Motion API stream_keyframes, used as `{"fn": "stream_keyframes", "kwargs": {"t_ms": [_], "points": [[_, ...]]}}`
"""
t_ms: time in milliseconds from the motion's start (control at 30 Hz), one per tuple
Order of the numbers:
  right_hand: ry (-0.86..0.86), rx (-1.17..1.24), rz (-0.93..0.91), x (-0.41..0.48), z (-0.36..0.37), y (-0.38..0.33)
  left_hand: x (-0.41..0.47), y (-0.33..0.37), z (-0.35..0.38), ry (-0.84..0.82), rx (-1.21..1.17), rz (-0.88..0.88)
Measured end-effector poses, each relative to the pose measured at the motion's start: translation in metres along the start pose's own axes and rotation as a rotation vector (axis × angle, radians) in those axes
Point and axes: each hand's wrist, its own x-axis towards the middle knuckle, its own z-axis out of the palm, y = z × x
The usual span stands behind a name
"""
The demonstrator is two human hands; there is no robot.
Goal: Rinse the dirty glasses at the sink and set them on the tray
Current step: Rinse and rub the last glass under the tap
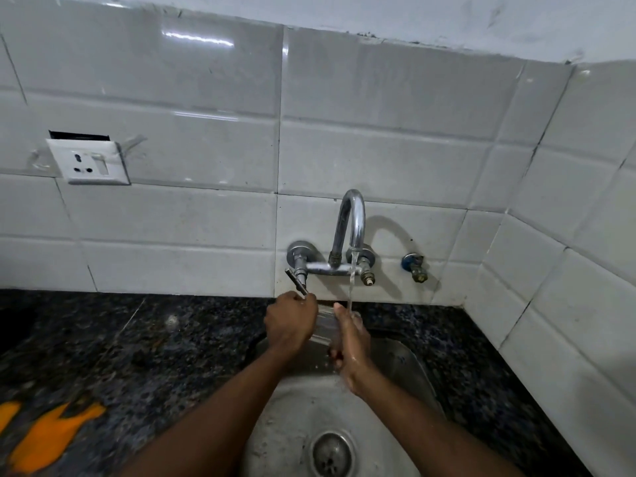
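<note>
Under the tap's stream [351,287], at twelve o'clock above the sink [406,366], the glass [323,327] lay tilted — gripped in the wet right hand [351,342]. The left hand [290,323], at nine o'clock beside it, pinched the tap lever [296,282] — the right one seemed best placed to carry the glass away, though no tray showed.

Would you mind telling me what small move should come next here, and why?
Probably tilt the glass so its mouth meets the stream. Water is running from the tap, the left hand is at the tap lever, and the right hand holds the glass over the sink, beside the stream.
</note>
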Motion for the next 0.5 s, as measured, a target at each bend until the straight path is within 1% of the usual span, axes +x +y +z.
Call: {"fn": "stream_keyframes", "kwargs": {"t_ms": [33, 100, 200, 267, 300, 367, 500], "points": [[0.05, -0.096, -0.063, 0.001, 0.001, -0.004, 0.001, -0.005, 0.001, -0.015, -0.053, -0.029], [0.096, -0.324, -0.197, 0.002, 0.0, -0.016, 0.001, -0.015, 0.002, -0.076, -0.149, -0.099], [0.018, -0.706, -0.453, -0.001, -0.006, -0.035, 0.0, -0.023, 0.001, -0.176, -0.18, -0.195], [-0.018, -0.968, -0.63, -0.002, -0.011, -0.048, 0.004, -0.023, -0.003, -0.168, -0.186, -0.212], [-0.032, -1.061, -0.706, -0.004, -0.014, -0.054, 0.009, -0.021, -0.006, -0.15, -0.185, -0.204], [-0.067, -1.15, -0.779, -0.005, -0.018, -0.062, 0.019, -0.013, -0.014, -0.13, -0.204, -0.184], [-0.016, -1.136, -0.767, -0.009, -0.021, -0.072, 0.032, 0.012, -0.03, -0.085, -0.224, -0.13]]}}
